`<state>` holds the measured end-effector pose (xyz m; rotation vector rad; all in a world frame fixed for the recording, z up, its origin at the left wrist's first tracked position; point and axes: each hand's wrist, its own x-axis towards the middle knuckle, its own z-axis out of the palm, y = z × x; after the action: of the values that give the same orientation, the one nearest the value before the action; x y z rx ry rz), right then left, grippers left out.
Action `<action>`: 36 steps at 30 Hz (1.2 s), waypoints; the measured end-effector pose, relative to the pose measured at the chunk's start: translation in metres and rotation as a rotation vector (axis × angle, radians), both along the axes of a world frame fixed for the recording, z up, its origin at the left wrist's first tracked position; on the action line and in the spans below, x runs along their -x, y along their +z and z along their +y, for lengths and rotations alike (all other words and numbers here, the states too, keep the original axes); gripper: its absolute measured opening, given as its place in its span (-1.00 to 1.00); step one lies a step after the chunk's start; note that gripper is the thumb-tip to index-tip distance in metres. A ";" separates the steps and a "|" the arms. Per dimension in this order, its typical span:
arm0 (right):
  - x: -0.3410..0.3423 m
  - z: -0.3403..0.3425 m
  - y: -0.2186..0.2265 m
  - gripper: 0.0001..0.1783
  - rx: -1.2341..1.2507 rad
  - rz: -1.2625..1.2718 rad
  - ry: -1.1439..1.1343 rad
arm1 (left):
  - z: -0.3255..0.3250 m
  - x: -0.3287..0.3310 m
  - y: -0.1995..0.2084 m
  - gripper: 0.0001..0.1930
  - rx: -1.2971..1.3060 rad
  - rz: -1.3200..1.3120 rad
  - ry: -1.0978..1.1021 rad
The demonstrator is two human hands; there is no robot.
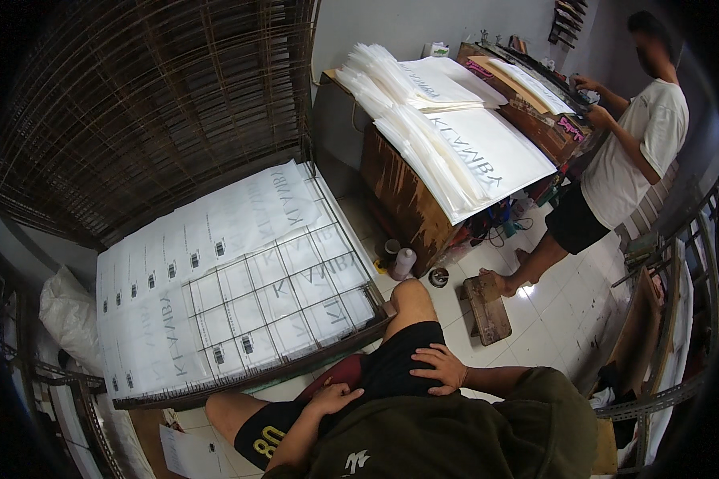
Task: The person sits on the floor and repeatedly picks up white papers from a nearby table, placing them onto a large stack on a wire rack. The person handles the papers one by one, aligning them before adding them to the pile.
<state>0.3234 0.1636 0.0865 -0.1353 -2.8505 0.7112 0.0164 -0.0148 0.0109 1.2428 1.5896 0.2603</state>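
My right hand (440, 369) lies flat on my thigh, fingers spread over the black shorts (399, 359). Across my lap rests my left hand (333, 397), its fingers loosely stretched on the shorts and nothing visible in it. Just beyond my knees stands a low metal wire drying rack (236, 310). White printed sheets (148, 247) lie on its grid in overlapping rows, and more show through the wires. Neither hand touches the rack or the sheets.
Raised wire shelves (168, 96) lean up behind the rack. Stacked translucent bags (487, 148) cover a worn wooden table. At the right, a co-worker (635, 148) stands at a printing bench, one foot on a wooden stool (487, 310). A bottle (404, 263) stands on the tiles.
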 end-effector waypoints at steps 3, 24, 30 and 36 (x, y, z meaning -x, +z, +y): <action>0.000 0.000 0.000 -0.35 -0.012 -0.010 -0.003 | 0.002 0.000 0.005 -0.31 0.014 0.009 -0.007; 0.001 0.000 0.003 -0.35 0.005 -0.011 -0.005 | 0.000 0.000 0.000 -0.31 -0.019 0.008 -0.006; 0.001 0.000 0.007 -0.34 0.011 -0.050 -0.004 | 0.001 0.000 0.009 -0.30 -0.008 0.008 0.007; 0.001 -0.002 0.003 -0.34 -0.001 -0.038 -0.003 | -0.002 0.002 -0.005 -0.28 0.013 0.006 -0.002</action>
<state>0.3225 0.1617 0.0893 -0.1537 -2.8860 0.7135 0.0149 -0.0168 0.0061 1.2364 1.5930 0.2450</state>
